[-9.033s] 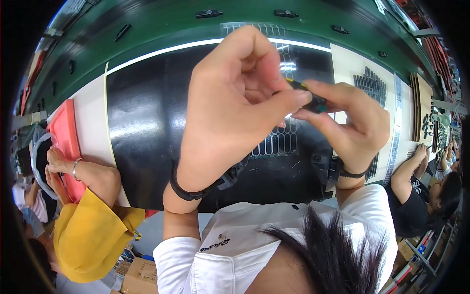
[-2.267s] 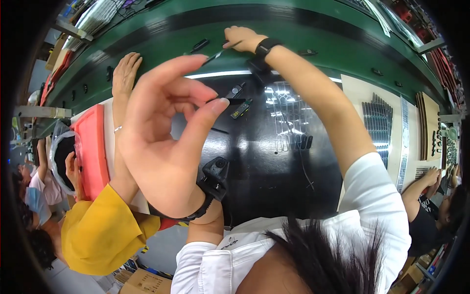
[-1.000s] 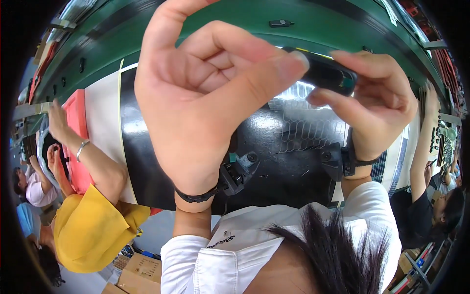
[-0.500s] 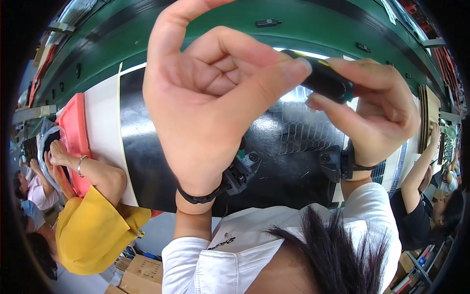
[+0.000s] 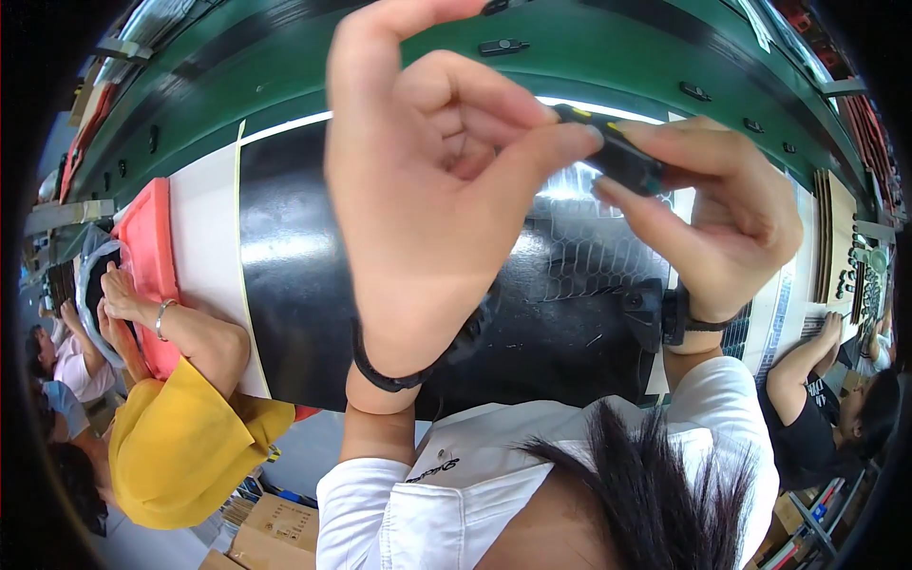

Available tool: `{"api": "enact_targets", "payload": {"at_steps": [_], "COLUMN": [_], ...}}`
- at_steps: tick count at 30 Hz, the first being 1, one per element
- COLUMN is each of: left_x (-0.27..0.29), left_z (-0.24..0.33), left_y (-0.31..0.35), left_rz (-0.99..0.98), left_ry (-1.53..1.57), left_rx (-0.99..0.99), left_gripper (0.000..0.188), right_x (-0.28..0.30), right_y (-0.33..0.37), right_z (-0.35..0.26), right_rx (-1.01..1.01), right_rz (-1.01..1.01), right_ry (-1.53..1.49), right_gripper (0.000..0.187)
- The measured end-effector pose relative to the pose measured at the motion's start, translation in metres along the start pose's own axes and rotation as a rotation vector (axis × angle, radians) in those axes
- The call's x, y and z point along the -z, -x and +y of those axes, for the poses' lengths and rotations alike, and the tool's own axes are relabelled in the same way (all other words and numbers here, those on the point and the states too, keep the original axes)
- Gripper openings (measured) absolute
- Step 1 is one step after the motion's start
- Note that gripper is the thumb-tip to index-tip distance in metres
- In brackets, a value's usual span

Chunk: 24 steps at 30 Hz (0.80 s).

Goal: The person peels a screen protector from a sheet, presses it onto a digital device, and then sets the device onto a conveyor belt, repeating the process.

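Above the black mat (image 5: 294, 275) I hold a small dark oblong device (image 5: 622, 160) with yellow marks, gripped from both sides. My left hand (image 5: 427, 204) pinches its left end between thumb and a finger. The left forefinger reaches up and away from it. My right hand (image 5: 731, 209) is closed on the device's right end with thumb and forefinger. Fingertips hide both ends, and motion blurs the device a little. Black straps with blocky mounts circle both wrists.
A green conveyor belt (image 5: 608, 62) crosses the far side, carrying several small black devices such as this one (image 5: 503, 47). Clear film with a hexagon pattern (image 5: 603, 256) lies on the mat. A red bin (image 5: 152, 228) and a co-worker in yellow (image 5: 195, 446) are left; another co-worker in black (image 5: 803, 418) is right.
My left hand has shifted right, while the device and my right hand have moved slightly. Devices on the belt have slid left. The right co-worker's arm has lowered.
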<state>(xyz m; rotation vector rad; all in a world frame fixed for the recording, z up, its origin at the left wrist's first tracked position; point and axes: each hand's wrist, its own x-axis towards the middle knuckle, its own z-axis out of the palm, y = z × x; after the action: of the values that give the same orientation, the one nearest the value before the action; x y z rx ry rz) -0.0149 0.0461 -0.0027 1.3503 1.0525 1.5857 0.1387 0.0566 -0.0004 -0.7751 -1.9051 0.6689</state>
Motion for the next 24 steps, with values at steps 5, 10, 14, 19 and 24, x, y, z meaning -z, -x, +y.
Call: {"api": "enact_targets", "payload": {"at_steps": [5, 10, 14, 19, 24], "left_x": [0.022, 0.023, 0.038, 0.066, 0.072], "left_z": [-0.005, -0.003, -0.013, -0.015, -0.005], "left_y": [-0.013, -0.009, -0.013, -0.023, -0.026], "left_rz": [-0.236, -0.179, -0.082, 0.102, 0.100], "left_ry": [0.174, 0.136, -0.179, -0.344, -0.314], "left_rx": [0.205, 0.122, 0.050, -0.033, -0.128], "left_gripper": [0.048, 0.042, 0.041, 0.044, 0.050], "right_x": [-0.002, -0.022, -0.025, -0.009, -0.040], "right_y": [-0.005, -0.012, -0.023, -0.066, -0.094], "right_z": [-0.003, -0.011, 0.005, 0.104, 0.174], "right_rx": [-0.063, -0.414, -0.496, -0.619, -0.222], "right_rz": [0.009, 0.086, -0.096, -0.273, -0.526], "right_ry": [-0.091, -0.465, -0.366, -0.099, 0.738], "right_gripper": [0.025, 0.014, 0.015, 0.018, 0.032]}}
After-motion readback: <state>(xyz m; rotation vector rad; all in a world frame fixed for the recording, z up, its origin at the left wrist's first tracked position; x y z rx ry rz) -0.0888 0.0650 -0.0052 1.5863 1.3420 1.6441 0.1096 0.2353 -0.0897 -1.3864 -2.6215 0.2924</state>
